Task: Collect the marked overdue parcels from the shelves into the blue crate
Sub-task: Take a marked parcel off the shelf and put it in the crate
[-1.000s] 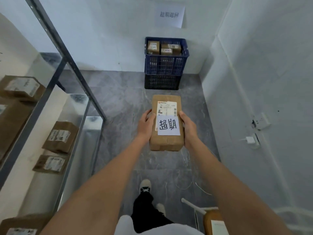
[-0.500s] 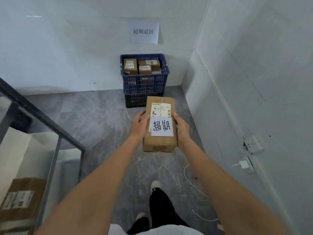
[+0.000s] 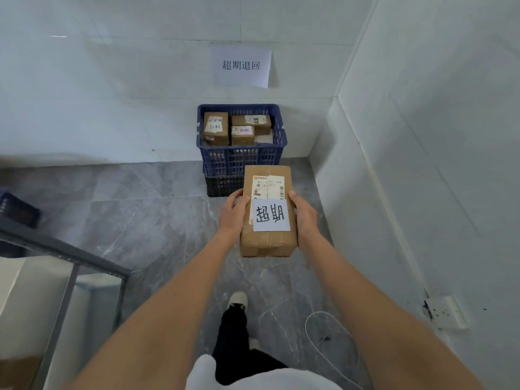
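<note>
Fingers of the left hand (image 3: pixel 233 213) and the right hand (image 3: pixel 304 218) were curled round the long sides of a brown parcel (image 3: pixel 268 211), clamping it between them at centre frame, clear of the floor. A white slip (image 3: pixel 271 215) with handwritten characters lay on its top face, below a shipping label (image 3: pixel 268 187). Beyond it, at upper centre, the blue crate (image 3: pixel 242 159) stood on a darker crate (image 3: pixel 223 185) against the wall, under a paper sign (image 3: pixel 241 66). At least three parcels (image 3: pixel 216 128) lay inside it, some showing handwritten slips. Judgement: several collections done; this parcel was in transit, not yet deposited. Shelving (image 3: pixel 64 249) at lower left showed part of one carton; whether marked parcels remained could not be told.
</note>
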The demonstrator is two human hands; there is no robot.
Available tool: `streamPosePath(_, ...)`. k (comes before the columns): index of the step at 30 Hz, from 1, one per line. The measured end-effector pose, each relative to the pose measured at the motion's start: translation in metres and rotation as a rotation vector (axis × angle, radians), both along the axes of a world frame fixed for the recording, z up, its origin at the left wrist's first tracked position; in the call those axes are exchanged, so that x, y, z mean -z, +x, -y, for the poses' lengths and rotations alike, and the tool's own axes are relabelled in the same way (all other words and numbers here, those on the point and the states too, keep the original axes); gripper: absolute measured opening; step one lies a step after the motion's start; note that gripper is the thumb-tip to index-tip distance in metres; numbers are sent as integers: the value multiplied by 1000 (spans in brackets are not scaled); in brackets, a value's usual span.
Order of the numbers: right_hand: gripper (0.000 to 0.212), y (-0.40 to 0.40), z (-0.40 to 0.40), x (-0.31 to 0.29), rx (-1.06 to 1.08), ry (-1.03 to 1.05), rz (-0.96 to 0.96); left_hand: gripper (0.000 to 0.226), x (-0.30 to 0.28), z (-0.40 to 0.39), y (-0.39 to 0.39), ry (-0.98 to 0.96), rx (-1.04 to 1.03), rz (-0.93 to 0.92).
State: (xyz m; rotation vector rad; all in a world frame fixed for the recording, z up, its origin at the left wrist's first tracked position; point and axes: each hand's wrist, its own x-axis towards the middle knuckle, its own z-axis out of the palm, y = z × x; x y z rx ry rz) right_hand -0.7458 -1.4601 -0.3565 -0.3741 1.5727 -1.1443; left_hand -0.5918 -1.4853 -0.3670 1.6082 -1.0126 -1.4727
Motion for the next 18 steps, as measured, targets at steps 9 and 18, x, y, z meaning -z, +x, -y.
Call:
streamPosePath(9, 36, -20, 136, 4, 18, 43, -9, 34, 2, 142, -22, 44, 47, -84)
streamPosePath(18, 28, -51, 252, 21, 10, 127, 64, 40, 15, 261, -48, 101, 76, -49)
